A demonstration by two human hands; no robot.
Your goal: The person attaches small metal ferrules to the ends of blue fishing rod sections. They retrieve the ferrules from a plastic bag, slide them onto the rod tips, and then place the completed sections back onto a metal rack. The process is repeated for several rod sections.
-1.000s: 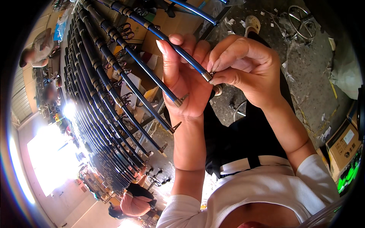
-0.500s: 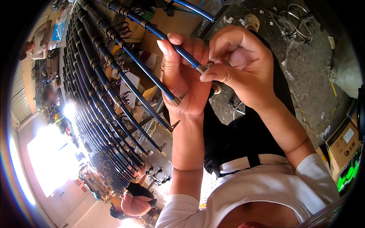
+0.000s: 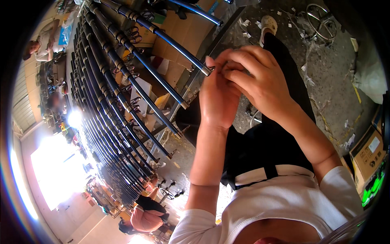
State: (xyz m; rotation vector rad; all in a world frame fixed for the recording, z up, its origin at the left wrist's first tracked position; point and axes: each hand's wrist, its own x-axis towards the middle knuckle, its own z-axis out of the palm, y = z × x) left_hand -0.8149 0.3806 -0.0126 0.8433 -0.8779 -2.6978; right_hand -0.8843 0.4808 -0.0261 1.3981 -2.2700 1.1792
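A row of blue-and-black fishing rods point(image 3: 169, 90) slants down from the upper left, their ends pointing toward me. The nearest rod point(image 3: 178, 49) ends in a metal collar with a small folded guide point(image 3: 211, 69), right beside my left thumb. My left hand point(image 3: 220, 99) is raised just past that end, its thumb up and its other fingers hidden behind my right hand. Over it, my right hand point(image 3: 262, 83) has its fingers bent inward and closed together against the left palm. Anything between these fingers is hidden.
Another blue rod point(image 3: 199, 12) ends at the top. Cardboard point(image 3: 178, 34) lies beneath the rods, beside a dark metal frame bar point(image 3: 225, 30). A round metal stool base point(image 3: 321, 22) stands on the littered floor. Boxes point(image 3: 367, 154) sit at the right. Another person point(image 3: 146, 219) is at lower left.
My left hand has come off the nearest rod and shifted right. My right hand has left the rod's end and closed in over the left hand's fingers. The rod has swung slightly left.
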